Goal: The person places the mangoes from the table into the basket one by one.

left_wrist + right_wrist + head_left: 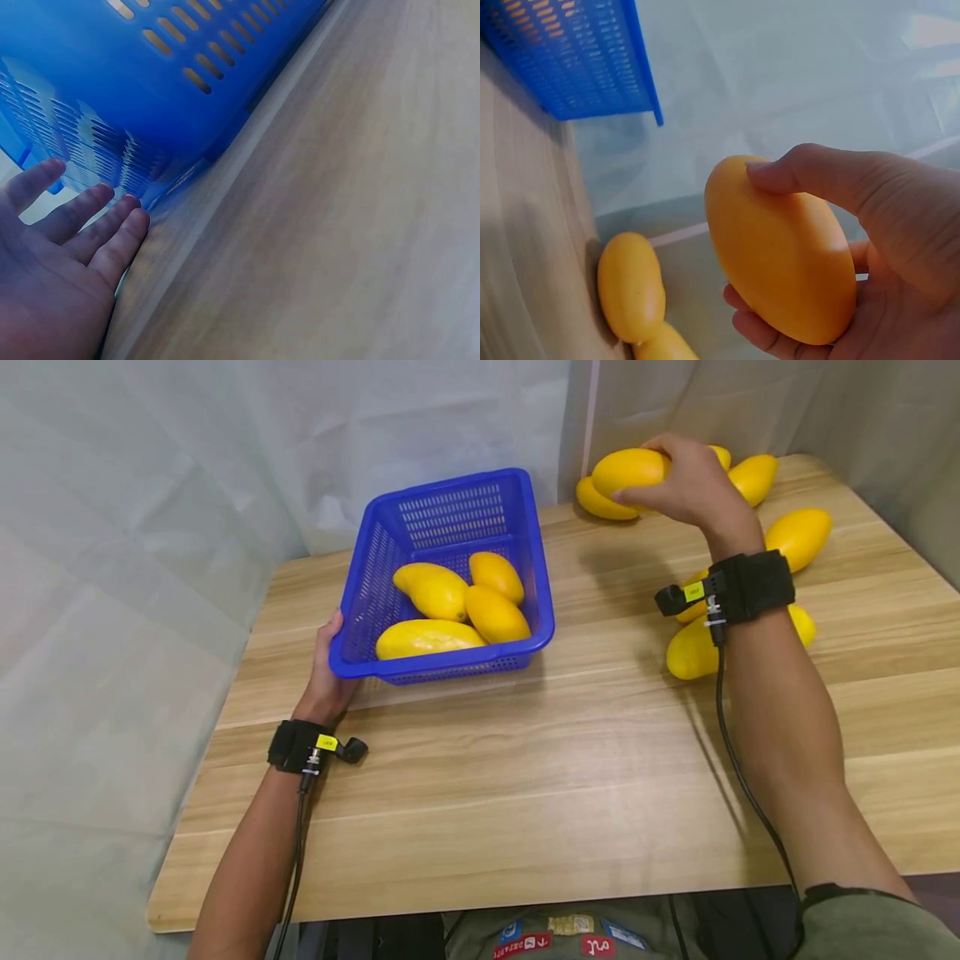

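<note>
Bare table [600,760] between basket [450,518] and loose mangoes [798,535] — passable.

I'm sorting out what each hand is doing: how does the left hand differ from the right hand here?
The left hand rests low on the wooden table, fingers straight against the blue basket; the right hand is raised at the far edge. The left hand grips nothing, while the right hand's fingers curl round a yellow mango. The left hand is beside the basket's four mangoes; the right hand is above loose mangoes. Both wear black wrist straps.
</note>
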